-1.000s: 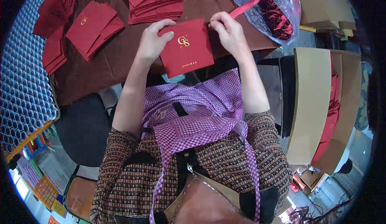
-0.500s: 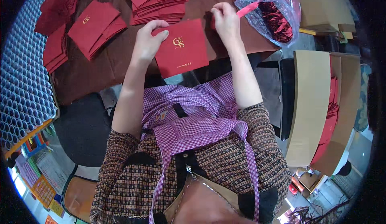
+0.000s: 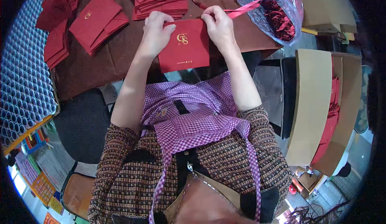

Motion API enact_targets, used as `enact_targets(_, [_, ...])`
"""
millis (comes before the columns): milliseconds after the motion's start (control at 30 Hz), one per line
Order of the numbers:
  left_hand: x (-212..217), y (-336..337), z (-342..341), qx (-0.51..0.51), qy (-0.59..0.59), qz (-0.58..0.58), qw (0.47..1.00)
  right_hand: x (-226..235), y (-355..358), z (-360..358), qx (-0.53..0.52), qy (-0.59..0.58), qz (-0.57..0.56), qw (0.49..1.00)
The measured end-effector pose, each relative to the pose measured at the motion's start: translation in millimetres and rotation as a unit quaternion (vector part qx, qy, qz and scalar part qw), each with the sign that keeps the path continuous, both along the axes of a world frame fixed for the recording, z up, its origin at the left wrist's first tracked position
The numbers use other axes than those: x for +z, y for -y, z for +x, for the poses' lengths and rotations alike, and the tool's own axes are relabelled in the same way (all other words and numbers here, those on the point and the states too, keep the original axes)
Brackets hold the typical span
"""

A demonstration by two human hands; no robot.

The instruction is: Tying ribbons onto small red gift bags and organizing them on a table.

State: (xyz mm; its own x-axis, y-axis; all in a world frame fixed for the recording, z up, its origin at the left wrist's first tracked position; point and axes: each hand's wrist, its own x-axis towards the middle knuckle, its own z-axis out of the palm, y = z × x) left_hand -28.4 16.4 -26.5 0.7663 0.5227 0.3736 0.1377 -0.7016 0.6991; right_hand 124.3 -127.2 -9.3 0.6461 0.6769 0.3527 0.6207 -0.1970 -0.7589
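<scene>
A brown table [image 3: 92,69] is spreading under the hands; a dark chair [image 3: 82,123] is sitting below-left.

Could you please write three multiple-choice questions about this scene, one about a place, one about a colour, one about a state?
1. Where is the clear plastic bag?
A. on the table's right end
B. on the floor
C. on the person's lap

2. What colour is the ribbon?
A. blue
B. pink-red
C. white

3. How is the red paper bag held?
A. by the left hand alone
B. by nobody
C. by the left hand and the right hand at its top edge

Answers: 1 A, it lies by the table corner; 2 B, the strip is pink-red; 3 C, both hands grip the top.
</scene>
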Motion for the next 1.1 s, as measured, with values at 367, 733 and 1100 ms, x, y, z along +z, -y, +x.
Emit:
enact_targets(367, [27.5, 30.6, 21.0, -0.020, -0.238, 0.084, 0.968, -21.0, -4.9, 1.2, -0.002, 0.121, 0.027, 0.992])
enact_targets(733, [14.6, 23.4, 23.1, -0.032, -0.201, -0.059, 0.977, 21.3, 46.4, -4.5, -0.040, -0.303, 0.222, 0.926])
enact_targets(1100, [21.6, 22.4, 18.5, -0.049, -0.202, -0.151, 0.967, -2.6, 30.8, -38.0, -0.014, 0.013, -0.005, 1.000])
